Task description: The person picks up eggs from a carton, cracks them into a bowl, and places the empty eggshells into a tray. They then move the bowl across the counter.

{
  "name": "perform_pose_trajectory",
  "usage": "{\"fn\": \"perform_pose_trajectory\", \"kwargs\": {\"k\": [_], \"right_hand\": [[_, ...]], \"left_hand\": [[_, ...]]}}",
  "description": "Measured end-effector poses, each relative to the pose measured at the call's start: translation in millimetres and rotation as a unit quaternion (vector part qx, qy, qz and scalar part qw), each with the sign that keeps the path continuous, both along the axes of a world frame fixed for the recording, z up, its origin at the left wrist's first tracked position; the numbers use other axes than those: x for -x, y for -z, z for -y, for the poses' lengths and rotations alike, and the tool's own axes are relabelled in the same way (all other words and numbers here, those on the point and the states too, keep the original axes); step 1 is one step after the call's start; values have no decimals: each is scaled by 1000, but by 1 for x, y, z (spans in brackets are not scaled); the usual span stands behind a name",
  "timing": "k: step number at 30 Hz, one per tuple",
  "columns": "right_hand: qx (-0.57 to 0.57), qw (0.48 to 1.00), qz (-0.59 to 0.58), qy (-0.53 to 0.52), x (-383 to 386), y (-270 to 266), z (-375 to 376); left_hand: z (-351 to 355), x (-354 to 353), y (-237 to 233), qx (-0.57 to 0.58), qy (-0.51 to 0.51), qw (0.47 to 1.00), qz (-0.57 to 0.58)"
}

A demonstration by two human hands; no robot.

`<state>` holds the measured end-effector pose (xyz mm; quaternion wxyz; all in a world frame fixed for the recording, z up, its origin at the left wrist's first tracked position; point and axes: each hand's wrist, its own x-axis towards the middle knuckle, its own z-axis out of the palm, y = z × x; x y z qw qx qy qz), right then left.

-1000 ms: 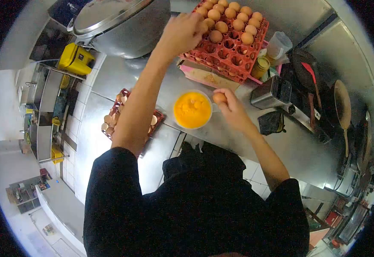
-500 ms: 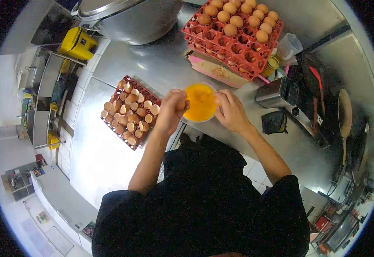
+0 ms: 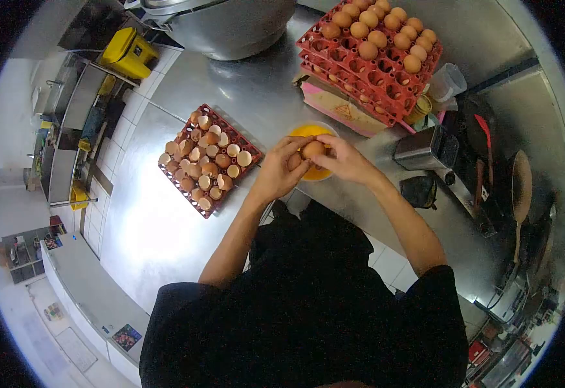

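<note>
Both my hands are together over a clear bowl of yellow beaten-looking egg. A brown egg sits between the fingertips of both hands, with my right hand closed on its right side. Curled in my left hand is a second brown, rounded piece, an egg or a shell; the fingers partly cover it. To the left lies a red tray full of broken eggshells. Stacked red egg trays with whole brown eggs stand at the back right.
A large metal pot stands at the back of the steel table. Under the egg trays is a pink cardboard box. On the right are a steel container, a dark cloth-like item, a clear jug and pans.
My hands have come together over the bowl, and a brown egg now shows between them. The view has shifted slightly, moving the trays and bowl rightward in the picture.
</note>
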<state>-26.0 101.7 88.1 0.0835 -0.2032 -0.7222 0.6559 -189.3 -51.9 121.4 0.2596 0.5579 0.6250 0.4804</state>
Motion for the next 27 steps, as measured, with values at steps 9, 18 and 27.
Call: {"fn": "perform_pose_trajectory", "kwargs": {"k": [9,18,27], "right_hand": [[-114,989,94,-6,1,-28,1],[-185,982,44,7,-5,-14,-4],[-507,858,34,-77,-18,-40,-4]], "left_hand": [[-2,-13,14,41,-45,998,-31],[-5,-16,10,57,-86,995,-10],[10,-3,0,52,-59,992,-98]]}}
